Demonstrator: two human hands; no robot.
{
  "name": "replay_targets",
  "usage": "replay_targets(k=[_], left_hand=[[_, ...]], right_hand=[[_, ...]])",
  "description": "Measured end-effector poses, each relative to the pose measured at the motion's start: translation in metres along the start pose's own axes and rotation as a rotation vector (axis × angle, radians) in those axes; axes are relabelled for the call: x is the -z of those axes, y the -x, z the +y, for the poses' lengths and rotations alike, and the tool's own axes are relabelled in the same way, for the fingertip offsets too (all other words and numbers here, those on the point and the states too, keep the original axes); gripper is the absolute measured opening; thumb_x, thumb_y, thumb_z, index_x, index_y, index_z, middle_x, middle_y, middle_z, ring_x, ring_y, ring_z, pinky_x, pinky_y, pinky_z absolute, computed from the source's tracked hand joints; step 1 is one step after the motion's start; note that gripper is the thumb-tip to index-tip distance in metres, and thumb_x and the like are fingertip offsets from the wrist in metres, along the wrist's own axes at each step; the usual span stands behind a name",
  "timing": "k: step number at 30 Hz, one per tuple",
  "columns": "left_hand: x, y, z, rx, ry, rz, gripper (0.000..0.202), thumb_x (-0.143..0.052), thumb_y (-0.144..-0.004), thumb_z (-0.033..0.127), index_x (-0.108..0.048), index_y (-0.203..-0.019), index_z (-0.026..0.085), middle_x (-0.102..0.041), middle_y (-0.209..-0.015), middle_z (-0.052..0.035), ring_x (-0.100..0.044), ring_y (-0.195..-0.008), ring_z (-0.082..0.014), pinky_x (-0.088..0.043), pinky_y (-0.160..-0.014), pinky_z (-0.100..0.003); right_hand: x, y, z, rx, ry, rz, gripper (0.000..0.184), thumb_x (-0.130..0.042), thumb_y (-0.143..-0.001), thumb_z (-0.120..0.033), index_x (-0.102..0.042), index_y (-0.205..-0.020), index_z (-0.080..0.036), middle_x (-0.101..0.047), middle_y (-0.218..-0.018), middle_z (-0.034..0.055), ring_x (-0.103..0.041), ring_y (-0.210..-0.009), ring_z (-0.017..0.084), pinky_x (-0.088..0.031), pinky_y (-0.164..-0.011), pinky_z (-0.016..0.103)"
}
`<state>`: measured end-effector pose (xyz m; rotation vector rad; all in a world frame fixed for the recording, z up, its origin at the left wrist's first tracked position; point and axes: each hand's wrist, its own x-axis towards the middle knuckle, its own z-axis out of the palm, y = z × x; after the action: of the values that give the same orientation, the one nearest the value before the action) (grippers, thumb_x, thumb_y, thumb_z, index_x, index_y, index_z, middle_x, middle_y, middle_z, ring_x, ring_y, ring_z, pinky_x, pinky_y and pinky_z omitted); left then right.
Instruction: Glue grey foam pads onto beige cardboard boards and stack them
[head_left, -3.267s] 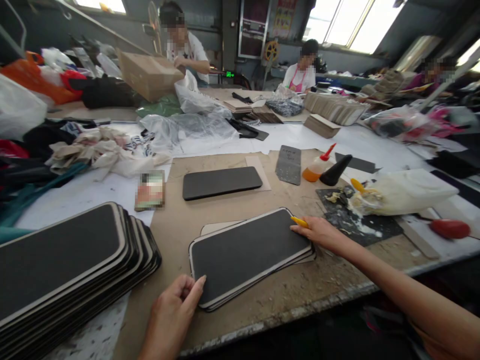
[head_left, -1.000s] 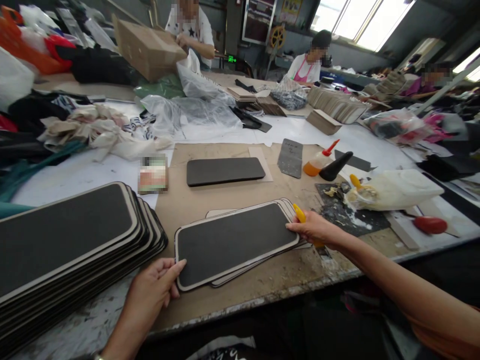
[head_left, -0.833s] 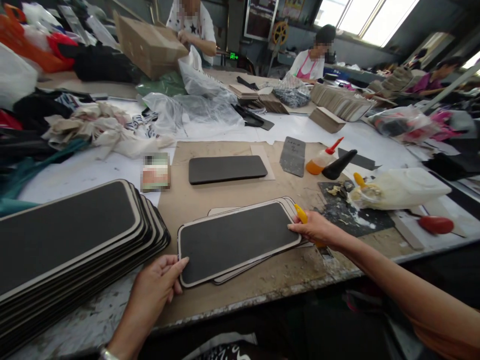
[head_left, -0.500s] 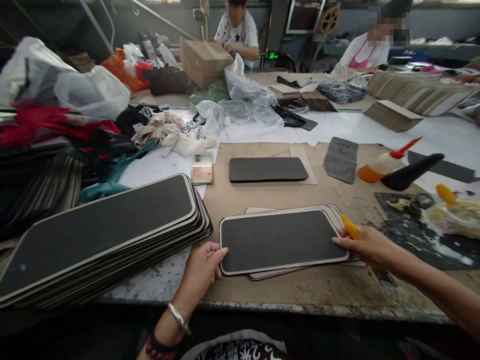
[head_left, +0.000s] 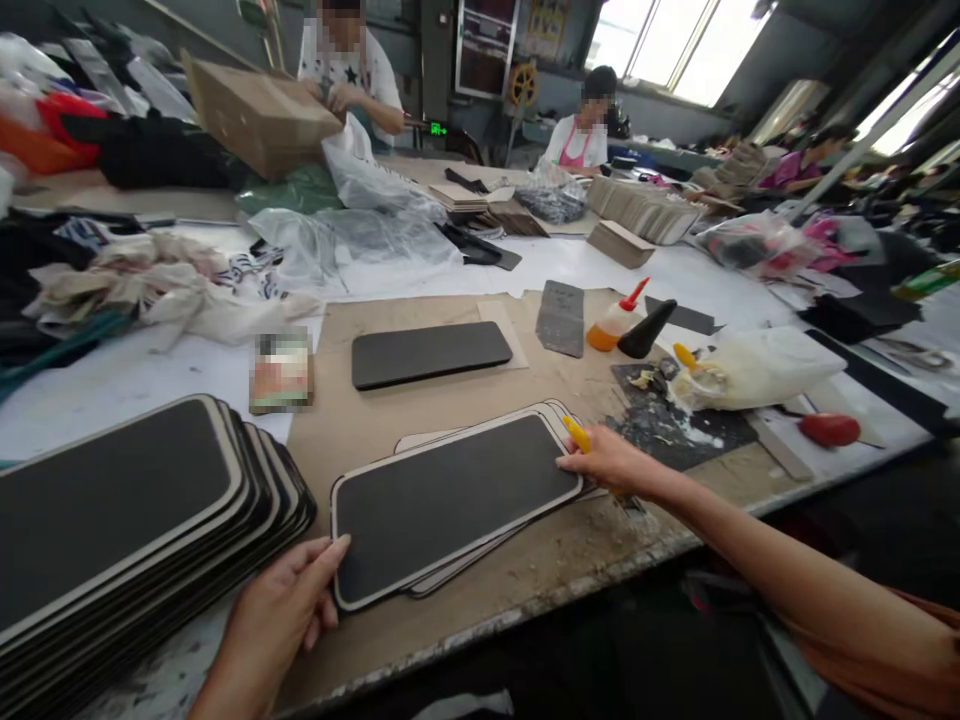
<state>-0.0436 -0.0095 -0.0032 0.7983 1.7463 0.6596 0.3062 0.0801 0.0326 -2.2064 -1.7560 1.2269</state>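
A dark rounded rectangular panel with a pale border lies at a slant over other pale-edged pieces on brown sheeting. My left hand pinches its near left corner, thumb on top. At the right end, the thumb of my right hand presses on the panel's edge. A yellow-handled tool is also gripped in that hand; its working end is hidden. Left of the panel is a tall stack of similar dark panels. Behind it, a plain dark padded piece lies on a pale sheet.
A bottle of orange liquid with a red nozzle stands beside a black cone-shaped object. To the right are a bag of pale paste and a red object. Plastic bags and a cardboard box lie farther back, near co-workers.
My view has swung to the right, so the table's things appear farther left and the red object has come into sight. Both hands keep their hold at the panel's two ends.
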Motion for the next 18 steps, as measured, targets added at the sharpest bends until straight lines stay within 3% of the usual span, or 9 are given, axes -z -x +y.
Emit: replay_targets(k=[12,18], left_hand=[[-0.004,-0.010,-0.009,-0.017,-0.035,0.039,0.060,-0.054,-0.050,0.073,-0.056,-0.071,0.017,-0.045,-0.030,0.0038,-0.026,-0.028,-0.0066,-0.015,-0.035,-0.019],[-0.009,-0.003,0.000,-0.226,-0.031,0.059,0.044,-0.053,-0.061,0.063,-0.051,-0.058,0.018,-0.040,-0.035,0.0064,-0.034,-0.033,-0.0077,-0.025,-0.039,-0.020]], right_hand=[[-0.001,-0.003,0.004,0.046,0.037,-0.005,0.022,-0.058,-0.071,-0.024,-0.041,-0.058,-0.019,-0.041,-0.043,-0.0062,-0.042,-0.039,0.008,-0.031,-0.040,0.018],[-0.001,-0.008,0.016,0.056,-0.021,0.055,0.021,-0.060,-0.063,-0.033,-0.044,-0.064,-0.020,-0.044,-0.046,-0.0056,-0.041,-0.041,0.010,-0.032,-0.041,0.021]])
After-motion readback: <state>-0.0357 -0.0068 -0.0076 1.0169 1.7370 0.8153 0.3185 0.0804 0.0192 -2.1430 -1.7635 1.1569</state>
